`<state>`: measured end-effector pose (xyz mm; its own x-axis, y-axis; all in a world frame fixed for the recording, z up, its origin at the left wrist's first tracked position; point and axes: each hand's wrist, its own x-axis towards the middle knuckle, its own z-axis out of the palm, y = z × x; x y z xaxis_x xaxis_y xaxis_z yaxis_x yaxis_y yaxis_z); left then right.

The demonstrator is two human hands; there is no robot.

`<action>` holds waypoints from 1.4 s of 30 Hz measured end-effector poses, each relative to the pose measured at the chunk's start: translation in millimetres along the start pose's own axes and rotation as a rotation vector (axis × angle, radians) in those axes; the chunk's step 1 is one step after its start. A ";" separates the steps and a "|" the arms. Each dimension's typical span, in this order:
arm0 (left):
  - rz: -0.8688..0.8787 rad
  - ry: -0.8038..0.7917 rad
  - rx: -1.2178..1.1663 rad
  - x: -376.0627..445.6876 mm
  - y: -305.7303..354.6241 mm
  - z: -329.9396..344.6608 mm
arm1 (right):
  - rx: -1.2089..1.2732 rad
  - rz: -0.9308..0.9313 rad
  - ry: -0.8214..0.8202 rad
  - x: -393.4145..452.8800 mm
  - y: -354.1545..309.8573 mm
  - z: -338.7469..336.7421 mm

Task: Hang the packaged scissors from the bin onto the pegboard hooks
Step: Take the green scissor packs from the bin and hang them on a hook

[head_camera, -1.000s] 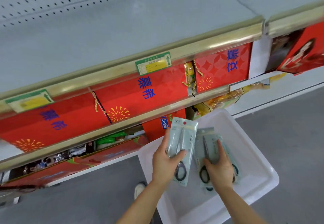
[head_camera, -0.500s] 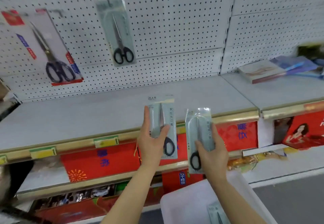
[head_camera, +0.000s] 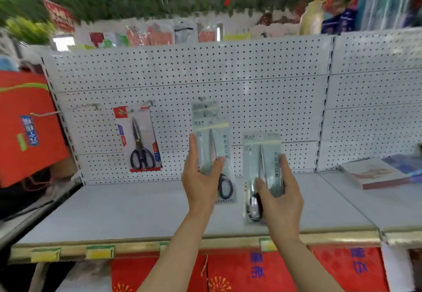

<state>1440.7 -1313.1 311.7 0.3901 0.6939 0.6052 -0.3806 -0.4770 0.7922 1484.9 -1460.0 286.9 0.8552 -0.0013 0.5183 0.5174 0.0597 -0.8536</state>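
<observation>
Clear plastic scissors pack [head_camera: 213,154] gripped in my left hand [head_camera: 201,178]; right hand [head_camera: 282,197] grips second clear pack [head_camera: 262,166]; both raised before white pegboard [head_camera: 251,90].

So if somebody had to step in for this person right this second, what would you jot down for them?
Left hand: grips one pale scissors pack, raised just below the pack already hanging on the pegboard.
Right hand: grips a second pale scissors pack, lower, to the right.
Done: one pale pack and a red-trimmed scissors card hang on hooks.
Left: hang both held packs; a bare hook sits far left. The bin is out of view.
</observation>
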 end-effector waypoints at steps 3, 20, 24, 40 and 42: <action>0.005 0.021 0.016 24.5 4.9 0.3 | 0.032 -0.022 -0.004 8.3 -11.5 12.7; -0.010 0.016 0.181 94.5 -31.4 30.8 | 0.072 -0.042 -0.032 40.2 -17.9 62.9; 0.013 0.025 0.219 92.2 -37.0 31.8 | 0.057 -0.030 -0.035 41.8 -13.2 68.1; 0.097 0.138 0.225 114.7 -53.1 19.1 | 0.049 -0.046 -0.094 57.3 -8.6 108.3; 0.151 0.089 0.102 125.3 -36.4 8.3 | 0.052 -0.048 -0.104 64.0 -9.7 120.6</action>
<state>1510.3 -1213.3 359.4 0.2579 0.6533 0.7118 -0.3406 -0.6280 0.6998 1530.9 -1340.3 334.6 0.8202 0.0982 0.5636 0.5533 0.1138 -0.8252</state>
